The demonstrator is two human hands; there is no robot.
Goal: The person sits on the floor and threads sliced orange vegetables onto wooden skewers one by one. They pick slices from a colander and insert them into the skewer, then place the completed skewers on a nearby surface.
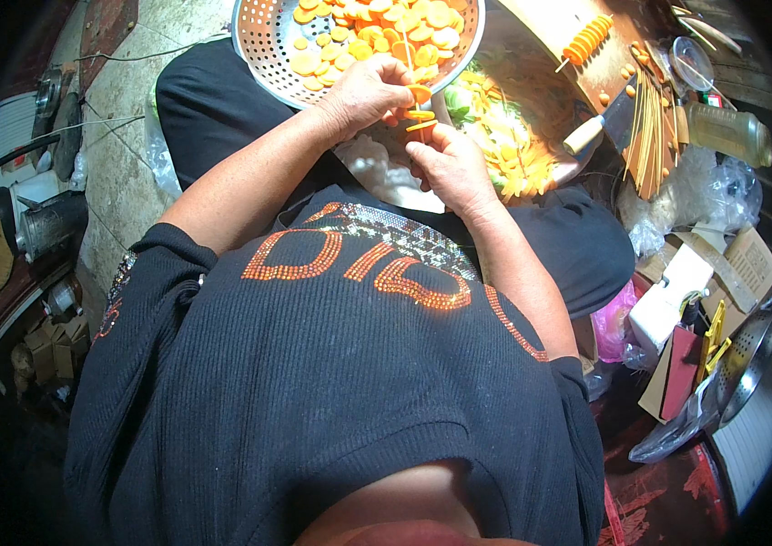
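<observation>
Over my lap, both hands are closed on a thin skewer with several round carrot slices threaded on it. My left hand pinches near its upper part, against a slice. Below it, my right hand grips the lower end, thumb and fingers together. Just beyond my hands stands a perforated metal colander heaped with loose carrot slices. A filled carrot skewer rests on the wooden board at the far right.
Orange and green vegetable scraps lie in a container right of my hands. Farther right are a wooden-handled knife, a bundle of skewers and a glass jar. Cardboard and plastic bags crowd the right side.
</observation>
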